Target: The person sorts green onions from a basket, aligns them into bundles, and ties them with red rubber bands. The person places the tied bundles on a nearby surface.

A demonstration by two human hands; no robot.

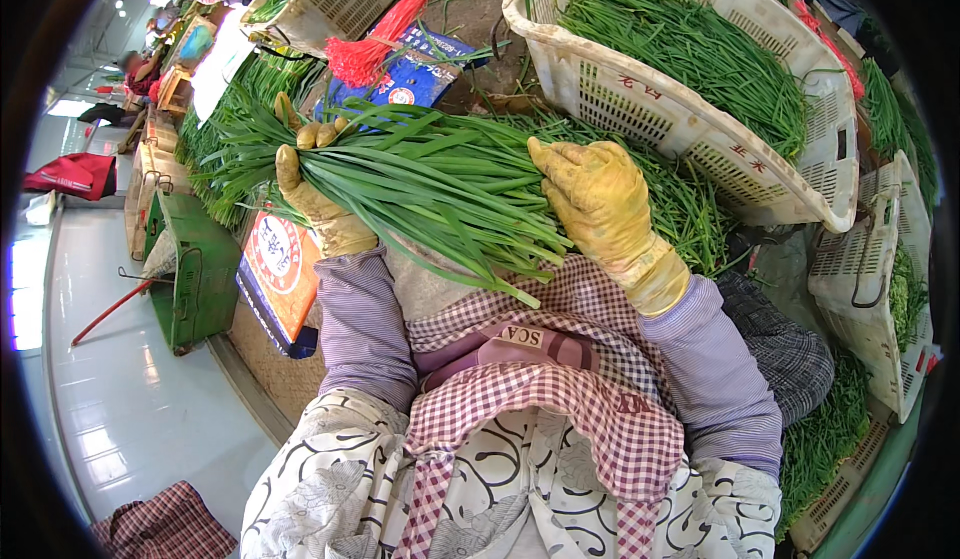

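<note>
A bunch of long, flat green garlic chives (pixel 430 184) lies crosswise in front of my body, its leafy tips to the left and its pale stem ends to the right. Yellow-stained gloves cover both my hands. My left hand (pixel 325 199) wraps round the leafy part, fingertips showing above it. Curled against the stem end is my right hand (pixel 605 214), its fingers closed at the bunch's edge; their inner side is hidden. More loose chives (pixel 680 204) lie behind and beside my right hand.
White plastic crates (pixel 610 89) of chives stand at the back right and right. Red plastic strips (pixel 365 59) rest on a blue printed sheet (pixel 430 54). At left are an orange printed box (pixel 278 259), a green crate (pixel 200 279) and a red-handled tool (pixel 110 314).
</note>
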